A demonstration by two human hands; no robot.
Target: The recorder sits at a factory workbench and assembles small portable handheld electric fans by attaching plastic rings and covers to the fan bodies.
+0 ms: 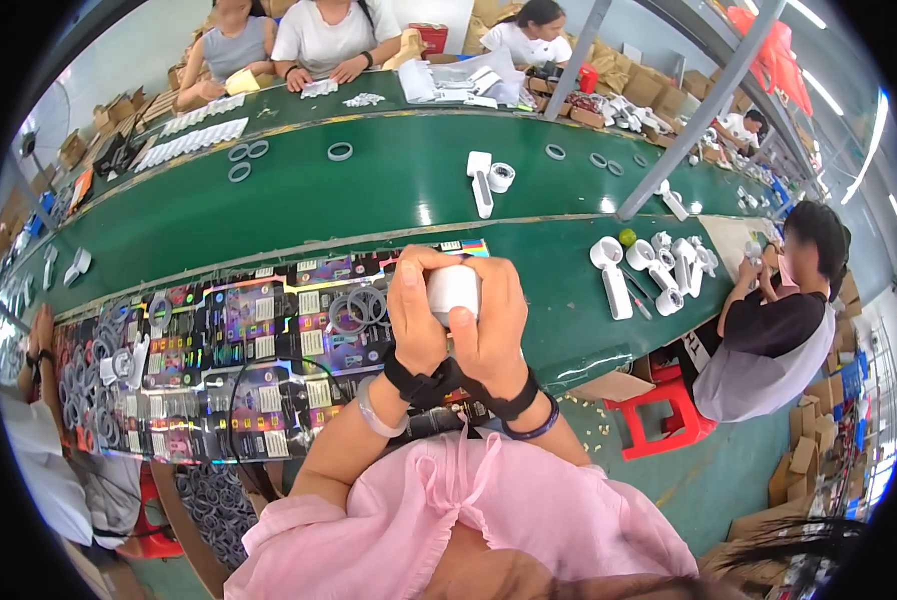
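A white rounded plastic part [453, 291] is held up in front of my chest, above the near edge of the work surface. My left hand [415, 310] is closed round its left side, and my right hand [496, 318] closes on it from the right with the thumb lying across its lower front. My fingers hide much of the part's far side. Just left of my hands, several grey rings [358, 310] lie on glossy printed sheets [268, 345] that cover the bench.
White handled parts [611, 278] lie on the green bench to the right, near a small green ball [626, 237]. Beyond runs a green conveyor belt [398, 190] carrying rings and a white part [480, 185]. A co-worker [768, 330] sits at the right by a red stool [663, 415]. Grey rings [98, 390] crowd the left.
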